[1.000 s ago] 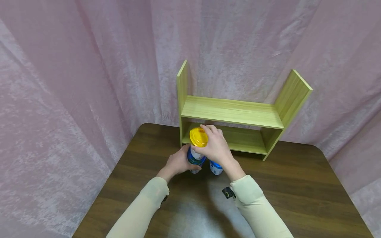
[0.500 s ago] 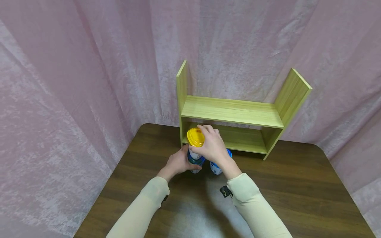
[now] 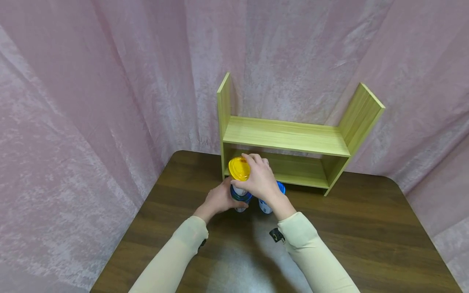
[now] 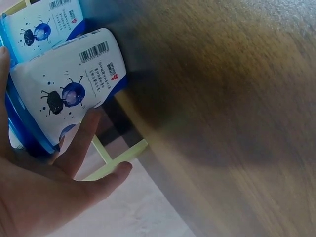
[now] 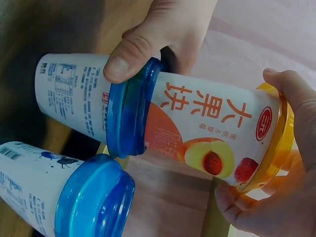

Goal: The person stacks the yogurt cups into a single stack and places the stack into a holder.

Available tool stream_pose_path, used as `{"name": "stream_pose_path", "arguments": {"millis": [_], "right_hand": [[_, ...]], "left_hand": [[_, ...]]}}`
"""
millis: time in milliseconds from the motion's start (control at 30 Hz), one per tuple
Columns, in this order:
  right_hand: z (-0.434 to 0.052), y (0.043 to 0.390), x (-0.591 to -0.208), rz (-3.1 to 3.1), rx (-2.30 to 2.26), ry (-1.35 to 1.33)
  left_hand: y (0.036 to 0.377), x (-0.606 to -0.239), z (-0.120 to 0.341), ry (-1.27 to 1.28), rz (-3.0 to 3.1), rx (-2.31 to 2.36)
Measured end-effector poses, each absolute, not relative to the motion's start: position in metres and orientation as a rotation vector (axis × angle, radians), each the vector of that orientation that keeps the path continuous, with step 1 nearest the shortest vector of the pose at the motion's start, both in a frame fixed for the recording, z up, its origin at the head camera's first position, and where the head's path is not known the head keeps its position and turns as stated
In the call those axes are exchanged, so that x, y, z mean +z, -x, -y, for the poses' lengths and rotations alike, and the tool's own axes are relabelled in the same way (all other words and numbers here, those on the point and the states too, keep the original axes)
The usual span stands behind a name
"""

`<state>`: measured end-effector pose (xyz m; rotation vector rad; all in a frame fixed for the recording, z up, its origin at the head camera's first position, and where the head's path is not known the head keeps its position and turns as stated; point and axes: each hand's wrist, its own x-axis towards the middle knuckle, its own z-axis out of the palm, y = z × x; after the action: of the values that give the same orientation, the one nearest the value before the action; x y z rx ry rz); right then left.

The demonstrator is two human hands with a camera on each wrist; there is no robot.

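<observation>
Three yogurt cups are in view, two with blue lids and one with a yellow lid. The yellow-lidded peach yogurt cup [image 5: 212, 140] stands stacked on the blue-lidded blueberry yogurt cup [image 5: 81, 101] at the middle of the brown wooden table [image 3: 348, 228]. In the head view that stack sits just at 7 o'clock of the shelf's left foot. The second blue-lidded yogurt cup [image 5: 64, 190] stands on the table touching or just beside the stack, at its 3 o'clock in the head view, mostly hidden there behind the right wrist.

The right hand [image 3: 261, 182] is curled over the top of the peach cup, thumb and fingers wrapped around the yellow lid [image 3: 239, 168] and rim. The left hand [image 3: 220, 198] grips the lower cup from 9 o'clock. Its thumb [image 5: 129, 54] presses on the blue lid's edge, and its fingers [image 4: 79, 143] lie along the white printed wall, only partly closed.

One light green wooden shelf unit [image 3: 286, 136] stands at 12 o'clock of the hands, against the back edge of the table. It has two boards, an upper and a lower, between two upright side panels. One pink curtain [image 3: 110, 81] hangs behind and to both sides. Both arms wear cream sleeves [image 3: 311, 252].
</observation>
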<state>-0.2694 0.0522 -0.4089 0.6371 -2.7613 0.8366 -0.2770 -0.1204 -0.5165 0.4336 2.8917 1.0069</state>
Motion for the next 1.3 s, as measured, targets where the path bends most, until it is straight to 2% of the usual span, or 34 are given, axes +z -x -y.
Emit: {"name": "stream_pose_path", "arguments": {"millis": [1300], "right_hand": [[-0.0539,0.2648,-0.4136,2.782,0.859,-0.665]], "left_hand": [[0.2719,-0.5208,0.1206,-0.409,-2.862,1.106]]}}
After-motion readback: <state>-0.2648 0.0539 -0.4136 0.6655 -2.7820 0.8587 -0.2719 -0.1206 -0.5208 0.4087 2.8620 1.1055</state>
